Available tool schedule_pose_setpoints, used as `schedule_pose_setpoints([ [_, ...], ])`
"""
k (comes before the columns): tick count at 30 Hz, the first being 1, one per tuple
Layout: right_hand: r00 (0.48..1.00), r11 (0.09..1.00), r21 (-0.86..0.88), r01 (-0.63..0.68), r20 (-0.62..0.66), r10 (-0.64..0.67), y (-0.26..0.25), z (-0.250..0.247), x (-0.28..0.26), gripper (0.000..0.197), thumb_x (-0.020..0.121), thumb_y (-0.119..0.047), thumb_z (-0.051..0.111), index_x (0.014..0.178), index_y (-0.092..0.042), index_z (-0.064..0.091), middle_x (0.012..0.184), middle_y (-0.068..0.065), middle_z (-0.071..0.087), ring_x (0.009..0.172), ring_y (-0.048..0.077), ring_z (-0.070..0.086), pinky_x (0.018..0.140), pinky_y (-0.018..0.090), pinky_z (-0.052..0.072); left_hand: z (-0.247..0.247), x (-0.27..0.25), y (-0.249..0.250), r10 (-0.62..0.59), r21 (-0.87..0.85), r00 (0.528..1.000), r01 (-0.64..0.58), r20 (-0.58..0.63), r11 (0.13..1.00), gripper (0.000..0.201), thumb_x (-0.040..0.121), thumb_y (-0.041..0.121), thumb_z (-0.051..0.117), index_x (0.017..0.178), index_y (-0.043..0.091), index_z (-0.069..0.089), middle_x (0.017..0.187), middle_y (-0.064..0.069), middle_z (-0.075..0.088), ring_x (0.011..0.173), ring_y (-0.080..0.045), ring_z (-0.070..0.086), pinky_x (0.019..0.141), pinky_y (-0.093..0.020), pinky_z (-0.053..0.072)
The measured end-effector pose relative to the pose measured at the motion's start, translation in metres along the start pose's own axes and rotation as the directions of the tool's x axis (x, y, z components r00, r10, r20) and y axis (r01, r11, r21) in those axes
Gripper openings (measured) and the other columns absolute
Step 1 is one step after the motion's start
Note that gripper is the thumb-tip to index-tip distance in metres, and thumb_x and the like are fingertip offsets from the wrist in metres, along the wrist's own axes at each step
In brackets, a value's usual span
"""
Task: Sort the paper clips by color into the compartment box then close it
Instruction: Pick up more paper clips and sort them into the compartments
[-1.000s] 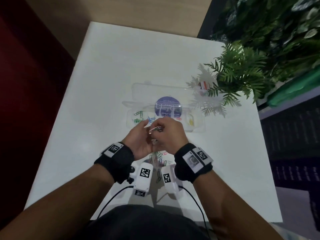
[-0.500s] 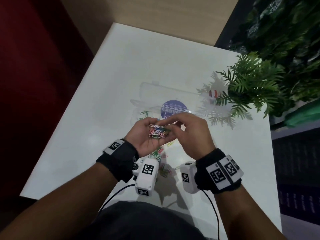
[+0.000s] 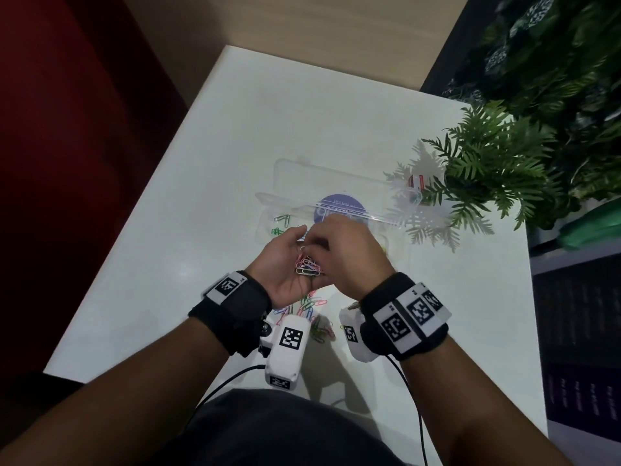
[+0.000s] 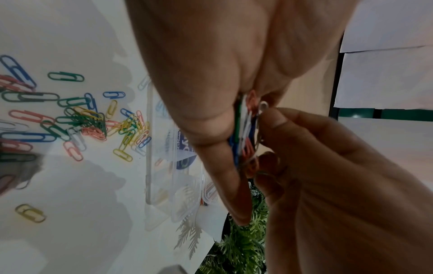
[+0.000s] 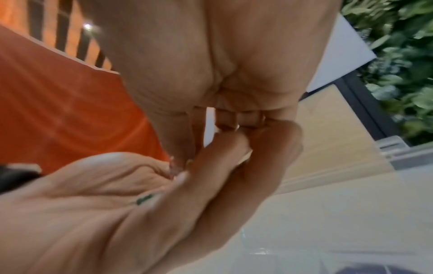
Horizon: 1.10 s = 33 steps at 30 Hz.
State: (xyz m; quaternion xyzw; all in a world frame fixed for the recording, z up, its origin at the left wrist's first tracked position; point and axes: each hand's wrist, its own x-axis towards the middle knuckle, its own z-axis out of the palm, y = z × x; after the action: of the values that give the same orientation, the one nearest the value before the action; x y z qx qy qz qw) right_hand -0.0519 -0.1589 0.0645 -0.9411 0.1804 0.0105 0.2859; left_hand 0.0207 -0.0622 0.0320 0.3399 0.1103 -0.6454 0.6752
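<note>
My left hand [image 3: 289, 260] is held palm up above the table and cups a bunch of mixed paper clips [image 3: 307, 266], pink, white, blue and green. My right hand [image 3: 324, 248] lies against it from the right, its thumb and fingers pinching a clip in the bunch [image 4: 244, 133]. Which clip it holds is hidden. The clear compartment box [image 3: 268, 230] lies just beyond the hands with its lid [image 3: 336, 178] open at the back. A few green clips [image 3: 280, 224] sit in its left compartment. A loose pile of coloured clips [image 3: 314, 312] lies on the table under my wrists.
The white table [image 3: 201, 247] ends close on the left and at the far side. A fern-like potted plant [image 3: 487, 169] stands at the right, beside the box's right end. Cables from the wrist cameras trail over the near edge. Scattered clips [image 4: 89, 120] spread over the near table.
My left hand has turned palm up with the bunch of clips showing in it. My right hand has come back in against the bunch. Both hands stay over the same spot.
</note>
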Motion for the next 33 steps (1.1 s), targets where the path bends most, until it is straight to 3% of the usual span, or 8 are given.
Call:
schedule_pose_setpoints([
  [4,0.990,0.966,0.235,-0.109,-0.059,0.126,0.011,-0.009,-0.002,0.007,0.085,-0.020,0.064,0.079,-0.020,0.064,0.068,-0.011,0.059,0.064,0.003,0.053,0.060,0.019,0.041,0.001,-0.002,0.002,0.004,0.025,1.000,-0.005,0.029,1.000,0.050,0.102,0.030,0.024,0.106,-0.005,0.060,0.089,-0.019,0.069,0.080,-0.028,0.070,0.076,-0.042,0.059],
  [6,0.993,0.978,0.184,-0.100,-0.040,0.109,0.014,-0.011,-0.002,0.003,0.085,-0.022,0.065,0.082,-0.021,0.066,0.074,-0.010,0.061,0.067,0.006,0.053,0.062,0.023,0.040,0.001,-0.003,0.002,0.000,0.059,1.000,-0.001,0.024,0.998,0.052,0.102,0.031,0.024,0.107,-0.006,0.060,0.089,-0.020,0.069,0.080,-0.028,0.069,0.080,-0.042,0.058],
  [12,1.000,1.000,0.023,-0.019,0.023,0.019,0.007,0.000,0.003,0.010,0.084,-0.018,0.061,0.090,-0.017,0.069,0.088,0.003,0.056,0.081,0.020,0.054,0.071,0.033,0.044,0.004,-0.003,0.006,-0.034,0.109,0.999,0.034,-0.002,0.993,0.063,0.101,0.045,0.022,0.095,-0.003,0.061,0.076,-0.016,0.068,0.070,-0.025,0.068,0.062,-0.034,0.058],
  [16,0.999,0.999,0.034,-0.039,0.032,0.038,0.010,0.002,0.004,0.005,0.086,-0.018,0.062,0.086,-0.016,0.067,0.087,0.001,0.054,0.081,0.016,0.051,0.069,0.028,0.036,0.002,-0.005,0.007,-0.044,0.116,0.999,0.043,0.009,0.992,0.064,0.101,0.047,0.021,0.100,-0.004,0.060,0.078,-0.017,0.069,0.072,-0.026,0.070,0.064,-0.036,0.059],
  [23,0.998,1.000,-0.026,-0.003,0.066,0.005,0.010,0.010,0.003,0.009,0.091,-0.017,0.054,0.084,-0.015,0.059,0.091,0.003,0.052,0.080,0.018,0.051,0.070,0.032,0.041,-0.004,-0.005,0.007,-0.074,0.145,0.997,0.076,-0.016,0.987,0.066,0.101,0.048,0.022,0.099,-0.004,0.062,0.078,-0.017,0.068,0.072,-0.024,0.069,0.064,-0.035,0.059],
  [27,0.992,0.971,0.206,-0.124,0.006,0.126,0.017,0.007,0.003,0.012,0.090,-0.015,0.054,0.079,-0.016,0.054,0.079,-0.004,0.057,0.068,0.005,0.051,0.060,0.022,0.038,-0.014,-0.002,0.010,-0.077,0.144,0.997,0.078,-0.012,0.987,0.069,0.101,0.049,0.023,0.112,-0.009,0.059,0.096,-0.024,0.067,0.085,-0.032,0.069,0.084,-0.041,0.057],
  [29,0.973,0.905,0.380,-0.193,-0.043,0.226,0.025,0.001,0.006,0.011,0.090,-0.012,0.056,0.080,-0.015,0.055,0.072,-0.007,0.058,0.060,-0.002,0.051,0.057,0.016,0.041,-0.019,-0.001,0.014,-0.076,0.134,0.996,0.081,-0.039,0.988,0.069,0.100,0.049,0.025,0.120,-0.011,0.055,0.106,-0.031,0.065,0.092,-0.040,0.068,0.086,-0.041,0.055],
  [33,0.915,0.829,0.491,-0.268,-0.139,0.378,0.055,0.002,0.023,0.013,0.087,-0.013,0.061,0.082,-0.024,0.058,0.072,-0.004,0.060,0.062,0.014,0.054,0.065,0.035,0.050,-0.029,-0.002,0.022,-0.046,0.082,0.996,0.052,-0.075,0.995,0.066,0.100,0.047,0.029,0.116,-0.012,0.056,0.111,-0.034,0.063,0.094,-0.043,0.067,0.079,-0.041,0.059],
])
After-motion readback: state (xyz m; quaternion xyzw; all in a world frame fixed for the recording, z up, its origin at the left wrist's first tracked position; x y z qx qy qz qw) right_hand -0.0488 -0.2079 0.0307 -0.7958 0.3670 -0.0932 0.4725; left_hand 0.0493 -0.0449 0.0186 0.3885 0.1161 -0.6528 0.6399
